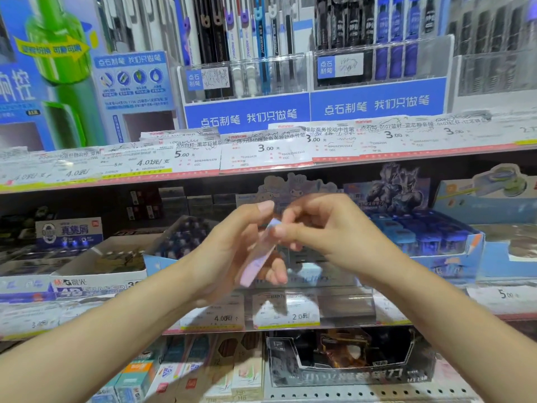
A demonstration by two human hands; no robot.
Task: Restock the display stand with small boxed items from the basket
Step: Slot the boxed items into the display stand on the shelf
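Box — small, pink-lilac, slim — held up at chest height in front of the middle shelf, well clear of any tray. Long axis tilted, top end up and to the right near the fingertips, bottom end down and to the left toward the palm. Gripped along its lower half by the left hand, thumb on the near side, fingers curled round behind; closed firmly on it. Pinched at the top end by the right hand, thumb and forefinger nearly together on the upper corner, other fingers loosely curled; hard to tell through the blur whether that pinch carries weight or only steadies.

Stand directly behind and just below the hands — pale card display with a cartoon header, mostly hidden by them. Slots not visible from here. Blue tray to its right looks full.

Judged step: turning or handing over the box before seating it. Next move hinges on the axis — box leans away from upright, so needs rotating to match the slot. Right hand nearer the stand's open part and already on the leading end, so likeliest to carry it in. Basket not in view — nothing to say of what remains
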